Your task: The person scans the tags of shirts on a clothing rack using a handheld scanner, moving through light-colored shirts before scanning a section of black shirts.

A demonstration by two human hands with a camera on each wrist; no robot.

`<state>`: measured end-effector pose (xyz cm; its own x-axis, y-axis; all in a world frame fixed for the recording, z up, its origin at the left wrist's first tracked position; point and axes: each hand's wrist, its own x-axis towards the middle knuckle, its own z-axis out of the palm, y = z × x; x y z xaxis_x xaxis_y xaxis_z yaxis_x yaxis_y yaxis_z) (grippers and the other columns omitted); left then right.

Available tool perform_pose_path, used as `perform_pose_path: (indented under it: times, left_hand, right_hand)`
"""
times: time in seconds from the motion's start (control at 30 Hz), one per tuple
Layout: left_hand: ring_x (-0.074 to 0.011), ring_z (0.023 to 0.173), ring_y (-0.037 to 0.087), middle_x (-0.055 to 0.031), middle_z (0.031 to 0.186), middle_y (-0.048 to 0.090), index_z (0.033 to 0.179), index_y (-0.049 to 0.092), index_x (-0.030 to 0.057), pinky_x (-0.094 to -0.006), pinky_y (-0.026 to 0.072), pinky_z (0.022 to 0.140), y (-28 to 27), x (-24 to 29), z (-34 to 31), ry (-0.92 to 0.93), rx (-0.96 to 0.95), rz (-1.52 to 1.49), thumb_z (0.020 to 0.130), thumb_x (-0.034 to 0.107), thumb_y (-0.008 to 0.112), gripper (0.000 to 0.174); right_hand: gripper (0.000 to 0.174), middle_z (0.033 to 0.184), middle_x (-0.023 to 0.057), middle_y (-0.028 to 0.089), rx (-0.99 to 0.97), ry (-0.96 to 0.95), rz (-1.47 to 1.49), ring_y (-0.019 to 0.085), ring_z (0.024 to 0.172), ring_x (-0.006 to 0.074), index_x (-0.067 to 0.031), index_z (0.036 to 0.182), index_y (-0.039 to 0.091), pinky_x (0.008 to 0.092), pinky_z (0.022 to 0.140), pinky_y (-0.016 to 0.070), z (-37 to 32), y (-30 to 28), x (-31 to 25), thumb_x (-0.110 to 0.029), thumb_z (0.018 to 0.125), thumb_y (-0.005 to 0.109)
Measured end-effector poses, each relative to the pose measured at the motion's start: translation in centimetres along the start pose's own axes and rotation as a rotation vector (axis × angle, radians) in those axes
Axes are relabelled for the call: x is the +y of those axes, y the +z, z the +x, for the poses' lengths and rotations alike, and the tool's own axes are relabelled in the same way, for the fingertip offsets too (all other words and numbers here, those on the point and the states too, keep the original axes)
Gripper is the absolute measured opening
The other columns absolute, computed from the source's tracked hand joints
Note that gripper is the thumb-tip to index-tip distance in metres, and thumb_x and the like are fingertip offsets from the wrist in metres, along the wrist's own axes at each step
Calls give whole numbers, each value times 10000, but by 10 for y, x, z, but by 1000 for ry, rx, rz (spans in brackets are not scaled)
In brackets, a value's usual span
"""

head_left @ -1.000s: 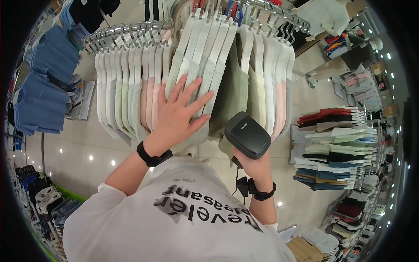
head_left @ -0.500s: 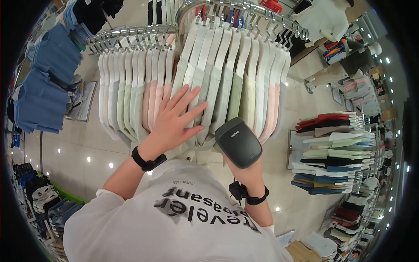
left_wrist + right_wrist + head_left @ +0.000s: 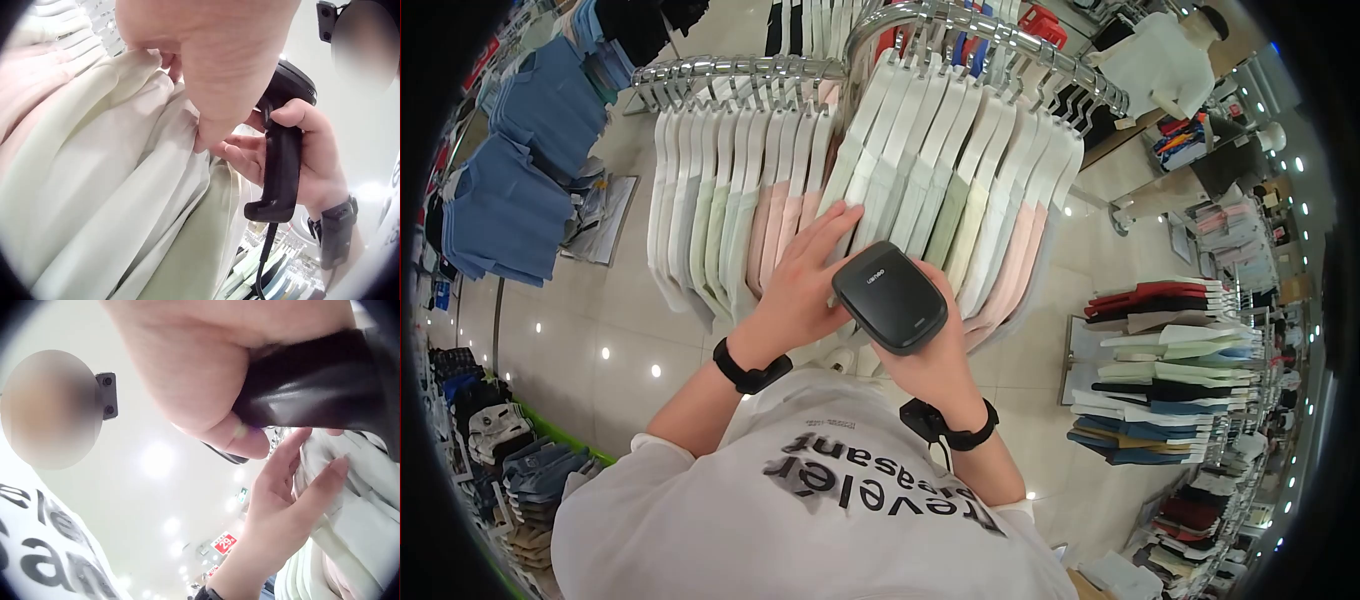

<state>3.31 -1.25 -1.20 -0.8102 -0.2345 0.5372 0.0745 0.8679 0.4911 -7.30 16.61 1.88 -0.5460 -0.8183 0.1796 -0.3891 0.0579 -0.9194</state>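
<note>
A black barcode scanner with a cord is gripped by its handle in my right hand. In the left wrist view the fingers wrap the scanner's handle, and the thumb lies near its top. My left hand rests on the pale shirts on white hangers, fingers extended over the fabric. From the head, the scanner hides the left thumb; the left wrist view shows that thumb against a whitish-green shirt. The scanner's head is close beside the left hand.
A curved chrome rail carries the hangers. More pastel shirts hang on the left-hand rail. Blue shirts hang at far left, and a rack of folded-looking coloured garments stands at right. A mannequin stands at back right.
My right hand has brought the scanner leftward, up against the left hand's side. The shirts, parted by a gap a second ago, now hang closer together. The left hand stays on them.
</note>
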Motion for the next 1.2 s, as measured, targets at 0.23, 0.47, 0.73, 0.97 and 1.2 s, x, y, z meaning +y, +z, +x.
perform_pose_path:
  times: [0.23,0.47,0.73,0.97,1.2]
  left_hand:
    - [-392,1497,389,-169,1587,447,1123,739,41,-494,377,1191,-1,-2,-1,-30,9,-58,689,79,828,444]
    - [-409,1489,395,-164,1584,451,1190,733,92,-507,377,1191,-9,-7,-2,2,-8,-53,673,67,819,525]
    - [-427,1495,384,-167,1591,444,1259,703,108,-530,349,1210,-17,-13,-1,16,-51,-105,678,50,810,593]
    - [-422,1482,409,-162,1569,474,1331,694,154,-528,356,1205,-24,-19,2,17,-79,-54,738,81,826,612]
    - [-384,1443,469,-145,1538,515,1331,690,168,-503,402,1163,-29,-26,2,31,-70,-51,791,144,808,553]
  right_hand:
    - [807,1309,140,637,18,51,-61,649,1180,224,29,1480,382,350,1005,513,4,7,-5,2,791,801]
    - [792,1257,168,635,-50,105,120,639,1166,239,72,1461,390,363,993,511,18,3,26,-69,797,798]
    - [635,1217,81,641,-132,204,244,630,1129,176,-8,1355,512,338,967,519,20,3,36,-8,781,783]
    - [556,1168,69,686,-46,196,226,647,1073,144,2,1300,571,320,937,528,5,-18,13,8,784,777]
    - [305,926,11,716,13,193,109,641,822,114,-13,1061,709,300,732,535,-10,-42,4,23,769,793]
